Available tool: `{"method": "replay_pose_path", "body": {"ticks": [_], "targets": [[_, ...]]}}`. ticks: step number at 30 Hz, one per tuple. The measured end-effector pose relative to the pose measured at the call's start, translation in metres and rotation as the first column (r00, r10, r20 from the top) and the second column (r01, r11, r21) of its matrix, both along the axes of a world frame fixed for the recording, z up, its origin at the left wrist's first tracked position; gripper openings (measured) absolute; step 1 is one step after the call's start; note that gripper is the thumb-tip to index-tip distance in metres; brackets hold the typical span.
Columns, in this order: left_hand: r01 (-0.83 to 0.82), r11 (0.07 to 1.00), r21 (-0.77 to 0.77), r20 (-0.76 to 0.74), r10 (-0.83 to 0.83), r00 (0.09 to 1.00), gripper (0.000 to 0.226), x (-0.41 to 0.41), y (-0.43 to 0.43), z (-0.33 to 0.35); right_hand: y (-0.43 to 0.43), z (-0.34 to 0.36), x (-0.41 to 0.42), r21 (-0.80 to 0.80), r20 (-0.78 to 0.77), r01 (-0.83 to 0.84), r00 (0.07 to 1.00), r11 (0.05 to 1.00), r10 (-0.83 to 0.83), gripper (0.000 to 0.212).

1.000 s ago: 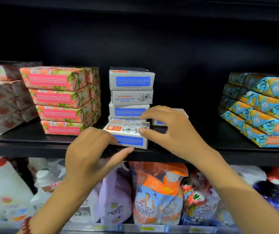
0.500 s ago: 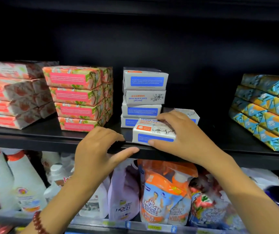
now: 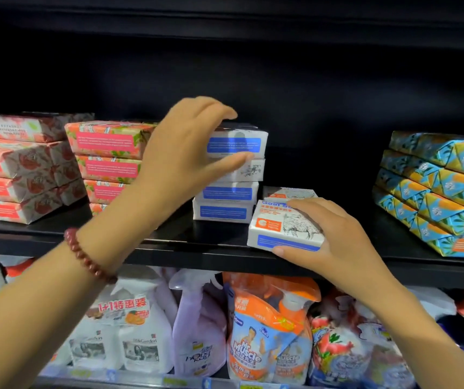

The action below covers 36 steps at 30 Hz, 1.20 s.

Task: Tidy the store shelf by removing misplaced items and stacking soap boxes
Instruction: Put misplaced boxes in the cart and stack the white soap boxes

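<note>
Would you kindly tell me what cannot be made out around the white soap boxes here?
Head view throughout.
- Whether the left hand grips the top box: motion blur.
- Right end of the front box: covered by the right hand holding it.
- The rear box: mostly hidden by the front box.
- The blue-orange packs: cut off by the right edge.

Lower tier, left to right: two white plastic spray bottles (image 3: 124, 341) banded together by a red-lettered promo label; just beside them a lilac spray bottle (image 3: 199, 327); an orange-and-blue "Mr Muscle" refill pouch (image 3: 264, 332); a strawberry-print soft pouch (image 3: 337, 346). Price-label strip (image 3: 174, 381) along the front edge, blurred.
</note>
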<state>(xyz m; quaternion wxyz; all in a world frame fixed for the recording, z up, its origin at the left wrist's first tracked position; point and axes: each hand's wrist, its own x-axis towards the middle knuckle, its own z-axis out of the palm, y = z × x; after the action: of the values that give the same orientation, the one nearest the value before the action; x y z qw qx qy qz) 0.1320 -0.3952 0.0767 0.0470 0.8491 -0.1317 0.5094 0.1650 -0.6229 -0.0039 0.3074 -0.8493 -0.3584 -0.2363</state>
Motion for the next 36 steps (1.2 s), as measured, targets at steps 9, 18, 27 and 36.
{"method": "replay_pose_path", "body": {"ticks": [9,18,27,36], "targets": [[-0.149,0.989,0.011,-0.285,0.146,0.947,0.070,0.031,-0.001,0.010,-0.018,-0.004,0.001,0.103,0.017,0.003,1.000,0.995,-0.005,0.071],[-0.065,0.997,-0.045,-0.081,0.061,0.995,0.078,0.023,0.004,-0.007,-0.030,0.002,0.012,0.132,0.031,0.034,0.999,0.991,-0.038,0.072],[0.102,0.986,-0.133,0.006,-0.103,0.995,0.070,-0.025,-0.005,-0.062,-0.022,0.029,0.053,0.036,0.028,0.099,0.995,0.994,-0.100,0.062],[0.139,0.972,-0.190,-0.100,-0.160,0.982,0.071,-0.025,-0.011,-0.105,0.005,0.045,0.092,-0.185,-0.020,0.069,0.997,0.980,-0.074,0.061]]}}
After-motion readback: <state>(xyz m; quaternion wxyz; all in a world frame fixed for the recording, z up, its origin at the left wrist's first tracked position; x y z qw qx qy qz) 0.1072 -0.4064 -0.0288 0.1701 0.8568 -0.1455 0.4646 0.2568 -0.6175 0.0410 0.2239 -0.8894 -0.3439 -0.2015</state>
